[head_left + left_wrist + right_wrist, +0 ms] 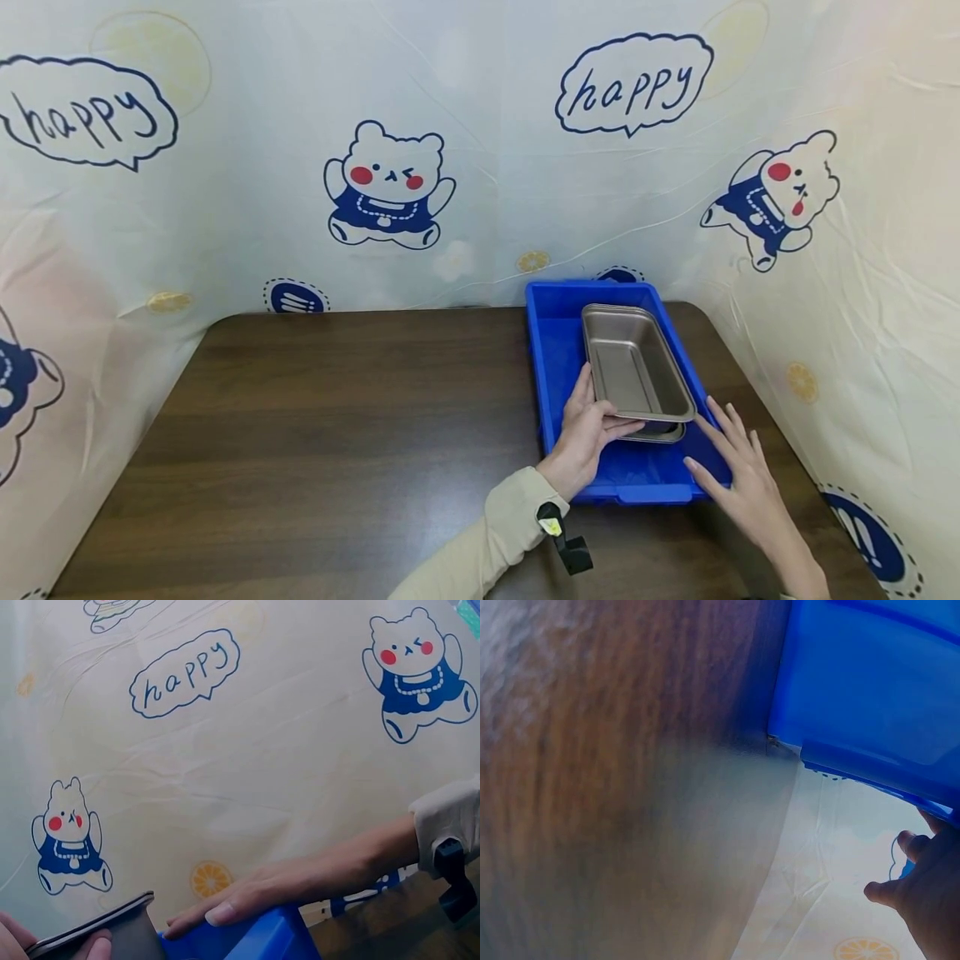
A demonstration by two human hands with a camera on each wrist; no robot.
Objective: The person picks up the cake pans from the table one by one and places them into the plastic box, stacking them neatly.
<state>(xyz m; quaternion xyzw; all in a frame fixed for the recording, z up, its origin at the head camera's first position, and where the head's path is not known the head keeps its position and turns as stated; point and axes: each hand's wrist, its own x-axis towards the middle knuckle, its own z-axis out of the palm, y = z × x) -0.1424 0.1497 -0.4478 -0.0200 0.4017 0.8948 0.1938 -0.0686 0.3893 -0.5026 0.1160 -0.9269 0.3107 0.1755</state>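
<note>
A grey metal loaf pan [633, 362] is tilted over the right part of a blue plastic tray [553, 342]. My left hand [583, 437] grips its near left corner, fingers at the rim. Below it shows the rounded near edge of a second loaf pan [666, 435], mostly hidden by the first. My right hand [746, 479], fingers spread, is over the tray's right edge, its fingertips close to the pan's near right corner. In the left wrist view the pan's dark side [135, 937] appears between finger and thumb.
The tray stands at the right end of a dark brown wooden table [322, 433]. A pale curtain [495, 167] with printed bears and the word "happy" hangs behind and beside the table. A black wrist strap [562, 537] sits on the left sleeve.
</note>
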